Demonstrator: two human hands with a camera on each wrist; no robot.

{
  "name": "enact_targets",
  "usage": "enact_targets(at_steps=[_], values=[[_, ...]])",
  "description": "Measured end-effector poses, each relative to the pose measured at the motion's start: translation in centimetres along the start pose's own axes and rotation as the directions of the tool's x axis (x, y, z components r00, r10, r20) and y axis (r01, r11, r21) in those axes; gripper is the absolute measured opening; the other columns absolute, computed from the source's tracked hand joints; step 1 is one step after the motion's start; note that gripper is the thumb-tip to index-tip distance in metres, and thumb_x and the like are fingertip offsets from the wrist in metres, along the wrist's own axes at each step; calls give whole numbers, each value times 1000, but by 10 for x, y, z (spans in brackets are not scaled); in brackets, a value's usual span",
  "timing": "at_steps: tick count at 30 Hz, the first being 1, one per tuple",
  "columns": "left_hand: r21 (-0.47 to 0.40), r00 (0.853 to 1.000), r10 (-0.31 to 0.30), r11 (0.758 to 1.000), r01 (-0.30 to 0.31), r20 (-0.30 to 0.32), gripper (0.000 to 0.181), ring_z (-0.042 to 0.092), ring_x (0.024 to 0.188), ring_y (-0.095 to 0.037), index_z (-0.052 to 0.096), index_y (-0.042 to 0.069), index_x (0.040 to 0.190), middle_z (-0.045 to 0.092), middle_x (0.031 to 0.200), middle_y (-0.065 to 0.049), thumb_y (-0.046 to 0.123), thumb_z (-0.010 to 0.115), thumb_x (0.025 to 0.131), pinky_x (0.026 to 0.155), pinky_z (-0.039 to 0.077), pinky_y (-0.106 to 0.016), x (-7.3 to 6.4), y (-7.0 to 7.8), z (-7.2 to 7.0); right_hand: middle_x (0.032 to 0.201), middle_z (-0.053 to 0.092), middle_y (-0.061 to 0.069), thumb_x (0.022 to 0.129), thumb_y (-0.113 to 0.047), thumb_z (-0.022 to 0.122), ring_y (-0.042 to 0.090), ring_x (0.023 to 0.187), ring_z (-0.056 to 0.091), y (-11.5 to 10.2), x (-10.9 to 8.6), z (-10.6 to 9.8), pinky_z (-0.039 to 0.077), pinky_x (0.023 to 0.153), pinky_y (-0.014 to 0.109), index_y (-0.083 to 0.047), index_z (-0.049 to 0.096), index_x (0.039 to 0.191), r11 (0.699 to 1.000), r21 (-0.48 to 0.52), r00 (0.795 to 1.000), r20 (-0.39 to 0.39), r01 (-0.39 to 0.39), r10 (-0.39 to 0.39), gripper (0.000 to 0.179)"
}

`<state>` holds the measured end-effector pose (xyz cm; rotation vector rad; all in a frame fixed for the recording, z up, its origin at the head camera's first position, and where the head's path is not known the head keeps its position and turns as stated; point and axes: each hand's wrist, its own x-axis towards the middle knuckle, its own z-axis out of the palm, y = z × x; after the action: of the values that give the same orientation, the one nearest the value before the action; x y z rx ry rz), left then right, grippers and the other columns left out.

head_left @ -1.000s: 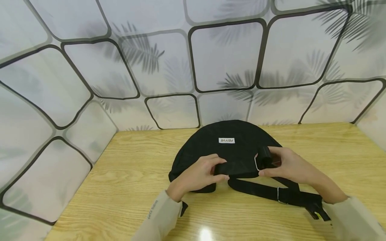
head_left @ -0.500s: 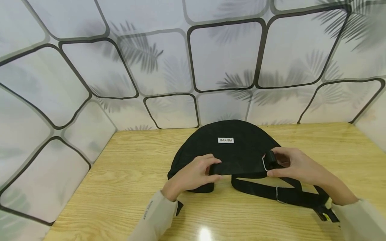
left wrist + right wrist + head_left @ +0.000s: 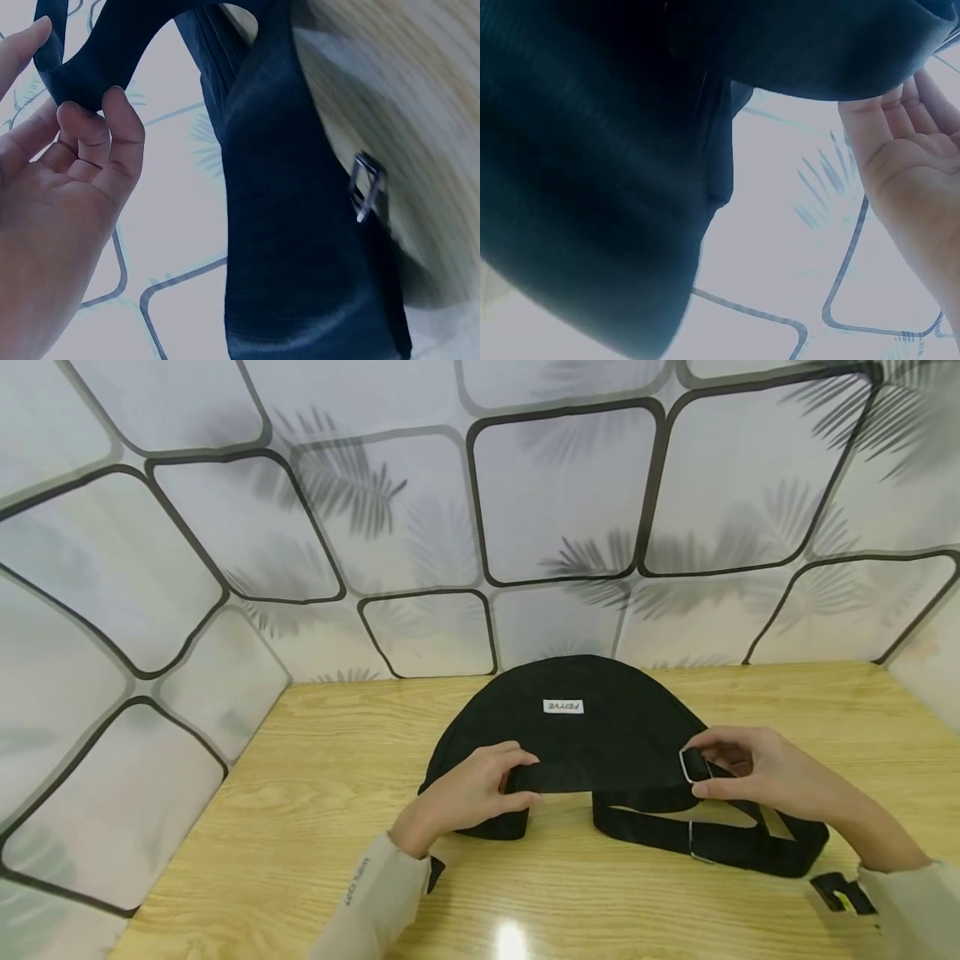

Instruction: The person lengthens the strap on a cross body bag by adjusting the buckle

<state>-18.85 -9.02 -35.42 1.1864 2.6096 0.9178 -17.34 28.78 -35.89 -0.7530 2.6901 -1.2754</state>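
A black half-round bag (image 3: 600, 693) with a white label (image 3: 563, 707) lies on the wooden table. In front of it my left hand (image 3: 465, 793) pinches a black webbing strap (image 3: 570, 778) between thumb and fingers. The left wrist view shows that strap (image 3: 82, 79) looping through the fingertips of my left hand (image 3: 82, 165). My right hand (image 3: 761, 772) holds the strap's other end at a metal slider (image 3: 684, 766), thumb below and fingers above. In the right wrist view, dark webbing (image 3: 810, 52) hides the fingertips of my right hand (image 3: 915, 172).
A looped strap length with a second metal slider (image 3: 692, 842) hangs toward the table (image 3: 600, 910) front. Beside the right sleeve lies a black buckle (image 3: 843, 893) with a yellow-green mark. A patterned backdrop (image 3: 562, 493) rises behind the table.
My right hand has moved right with the slider, and my left hand slightly left. The strap between them is now longer and straighter. The looped strap and the buckle have shifted right.
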Motion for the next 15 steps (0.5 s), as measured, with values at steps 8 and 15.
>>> enact_targets(at_steps=[8,15], values=[[19,1000,12,1000,-13,20,39,45,64,-3,63,-6,130,60,101,-6,17,70,98,65,47,-20,-6,-5,-2,93,62,0,86,-5,81,9,79,59,3,-2,0,51,64,25,4,65,120,999,-45,999,34,27,-26,39],[86,998,59,994,-62,37,35,44,66,-5,64,-6,128,60,101,-7,15,67,100,69,48,-21,-11,-10,-1,95,63,-6,85,-6,82,6,81,58,10,-5,0,52,65,25,3,68,117,993,-82,993,86,83,-76,36]])
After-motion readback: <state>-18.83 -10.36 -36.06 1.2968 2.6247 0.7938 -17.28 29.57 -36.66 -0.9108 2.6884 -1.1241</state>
